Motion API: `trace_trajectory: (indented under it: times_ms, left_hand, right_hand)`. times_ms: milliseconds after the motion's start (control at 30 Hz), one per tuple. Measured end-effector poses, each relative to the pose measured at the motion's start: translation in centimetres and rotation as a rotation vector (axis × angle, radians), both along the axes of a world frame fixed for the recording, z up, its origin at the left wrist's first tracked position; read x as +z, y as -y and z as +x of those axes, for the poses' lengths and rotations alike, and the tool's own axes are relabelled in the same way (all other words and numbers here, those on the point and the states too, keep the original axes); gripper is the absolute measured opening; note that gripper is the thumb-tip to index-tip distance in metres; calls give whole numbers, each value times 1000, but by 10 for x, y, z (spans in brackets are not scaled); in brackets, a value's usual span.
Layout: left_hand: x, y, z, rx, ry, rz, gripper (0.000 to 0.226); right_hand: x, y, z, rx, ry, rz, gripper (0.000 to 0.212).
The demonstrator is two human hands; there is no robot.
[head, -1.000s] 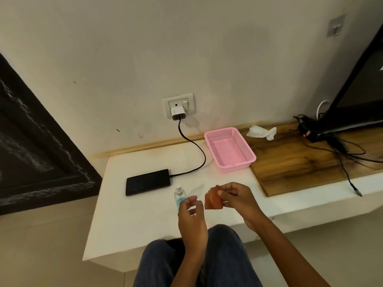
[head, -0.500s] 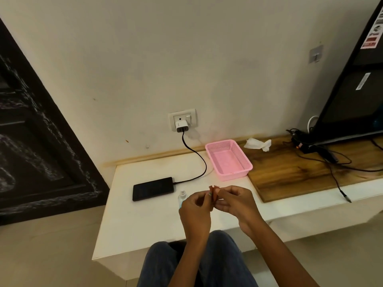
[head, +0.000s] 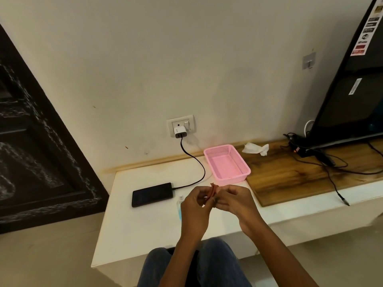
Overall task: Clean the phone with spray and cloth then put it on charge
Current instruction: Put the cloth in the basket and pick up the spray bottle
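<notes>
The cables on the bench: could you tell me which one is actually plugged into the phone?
The black cable from the white charger, ending at the phone. The cables near the TV trail to a loose end.

No text can be read anywhere. The black television [head: 350,96] at the right carries a strip of stickers [head: 366,27] along its upper edge and a narrow white label [head: 355,86] lower down, but their print is too small and blurred to make out.
</notes>
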State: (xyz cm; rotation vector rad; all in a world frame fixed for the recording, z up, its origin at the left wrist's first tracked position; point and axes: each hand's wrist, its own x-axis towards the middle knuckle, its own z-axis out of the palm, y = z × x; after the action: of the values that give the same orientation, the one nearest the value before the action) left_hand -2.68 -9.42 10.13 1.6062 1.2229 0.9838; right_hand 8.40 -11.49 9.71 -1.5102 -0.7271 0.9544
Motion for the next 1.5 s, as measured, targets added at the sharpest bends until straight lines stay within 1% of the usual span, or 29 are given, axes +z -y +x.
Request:
trace_trajectory:
  times_ms: [67, 100, 133, 200, 267, 300, 367, 400, 433, 500, 600, 700, 767, 867, 933, 1000, 1067, 1167, 1267, 1367, 1433, 1500]
  left_hand:
    - [0, -6, -1, 1, 12, 12, 14]
    - [1, -8, -1, -15, 4, 14, 14]
    - [1, -10, -1, -40, -12, 12, 15]
    - [4, -11, 1, -101, -44, -5, 16]
    - [6, -10, 4, -160, -72, -27, 18]
    - [7, -11, 5, -182, -80, -39, 19]
    - [8, -11, 8, -196, -79, -65, 21]
    - [8, -12, 10, -189, -74, -73, 21]
    - [7, -12, 12, -175, -60, -80, 22]
    - [7, -10, 17, -117, 21, -114, 26]
    - [5, -10, 22, -7, 191, -290, 35]
    - [0, -11, 25, -58, 193, -422, 30]
    - [-2, -10, 25, -59, 190, -423, 23]
    - [-5, -11, 25, 0, 190, -373, 16]
    - [-7, -11, 24, 1, 218, -383, 15]
    - [-9, -11, 24, -46, 258, -450, 16]
    - [-12, -11, 23, -91, 252, -505, 17]
    - [-17, -12, 22, -61, 250, -499, 10]
    - [-24, -16, 22, -58, 251, -504, 11]
    - [-35, -21, 26, -72, 238, -507, 11]
    - [-45, -26, 29, -55, 255, -517, 7]
    - [-57, -34, 36, -26, 247, -507, 8]
  right_hand:
    - [1, 1, 8, 31, 155, 2, 3]
    - [1, 1, 13, 27, 257, -1, 6]
    - [1, 1, 17, 32, 336, 6, 12]
    - [2, 3, 25, 101, 399, 31, 31]
    - [2, 4, 33, 228, 386, 15, 46]
    - [1, 5, 36, 287, 381, 4, 46]
    - [0, 6, 43, 354, 372, 32, 28]
    - [0, 7, 45, 351, 360, 62, 19]
    - [0, 8, 46, 324, 344, 86, 12]
    - [1, 8, 47, 233, 336, 106, 7]
    - [0, 7, 45, 91, 313, 150, 12]
    - [-2, 8, 44, 9, 237, 176, 12]
    - [-5, 8, 44, -3, 218, 181, 12]
    - [-8, 8, 43, -38, 195, 179, 16]
    - [-10, 7, 41, -57, 167, 180, 18]
    - [-10, 6, 40, -74, 124, 190, 18]
    - [-11, 5, 42, -89, 94, 190, 18]
    - [-12, 4, 47, -52, 87, 181, 15]
    - [-16, 1, 49, -38, 75, 165, 16]
    - [-25, -4, 56, -54, 88, 102, 20]
    - [-30, -10, 63, -57, 72, 65, 24]
    - [-36, -18, 70, -46, 67, 55, 23]
